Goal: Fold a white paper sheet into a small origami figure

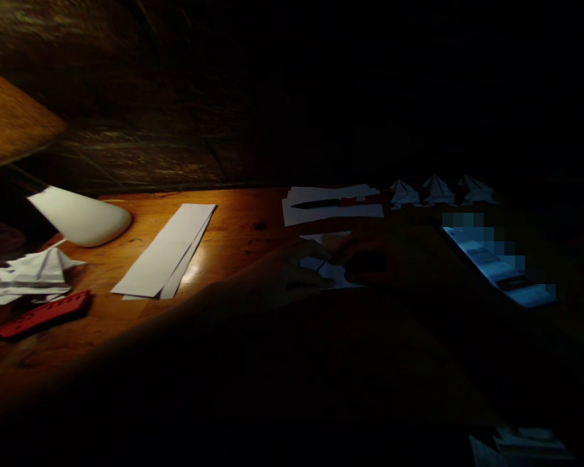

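Observation:
In deep shadow at the middle of the table, both hands are on a small white piece of paper with a fold line across it. My left hand grips its left side with bent fingers. From the right, my right hand reaches over its upper right part, fingers curled on the paper; darkness hides much of them. Just behind the hands lies a stack of white paper with a knife across it, dark blade to the left and red handle to the right.
Long white paper strips lie left of the hands. Farther left are a lamp, crumpled folded paper and a red object. Three folded paper figures stand back right, near a lit phone. More paper shows bottom right.

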`<action>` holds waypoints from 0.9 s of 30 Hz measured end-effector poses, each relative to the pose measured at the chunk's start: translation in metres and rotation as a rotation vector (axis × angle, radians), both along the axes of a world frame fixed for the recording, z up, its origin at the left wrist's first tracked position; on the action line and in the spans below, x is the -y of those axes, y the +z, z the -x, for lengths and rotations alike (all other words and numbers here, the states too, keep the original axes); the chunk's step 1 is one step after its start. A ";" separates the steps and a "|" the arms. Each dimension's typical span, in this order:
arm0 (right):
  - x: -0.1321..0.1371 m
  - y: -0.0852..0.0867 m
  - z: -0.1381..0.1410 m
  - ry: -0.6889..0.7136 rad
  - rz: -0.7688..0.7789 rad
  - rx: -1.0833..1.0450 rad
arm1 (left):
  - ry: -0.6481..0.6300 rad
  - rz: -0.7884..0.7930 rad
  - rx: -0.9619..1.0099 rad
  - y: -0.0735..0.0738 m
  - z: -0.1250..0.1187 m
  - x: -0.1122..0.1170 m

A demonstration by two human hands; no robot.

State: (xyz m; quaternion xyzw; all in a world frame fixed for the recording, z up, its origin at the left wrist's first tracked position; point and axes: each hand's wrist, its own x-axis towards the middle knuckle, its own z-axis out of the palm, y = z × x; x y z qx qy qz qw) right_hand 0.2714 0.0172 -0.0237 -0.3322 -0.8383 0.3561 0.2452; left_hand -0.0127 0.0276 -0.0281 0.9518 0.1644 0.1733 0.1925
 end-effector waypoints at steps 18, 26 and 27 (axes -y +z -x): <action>0.011 0.019 0.002 0.139 -0.234 0.315 | -0.037 -0.188 -0.042 0.008 0.002 -0.004; 0.009 0.013 -0.001 0.157 -0.169 0.254 | 0.005 -0.162 0.024 0.000 0.000 -0.007; 0.009 0.011 -0.001 0.159 -0.170 0.259 | 0.004 -0.160 0.032 -0.001 -0.001 -0.007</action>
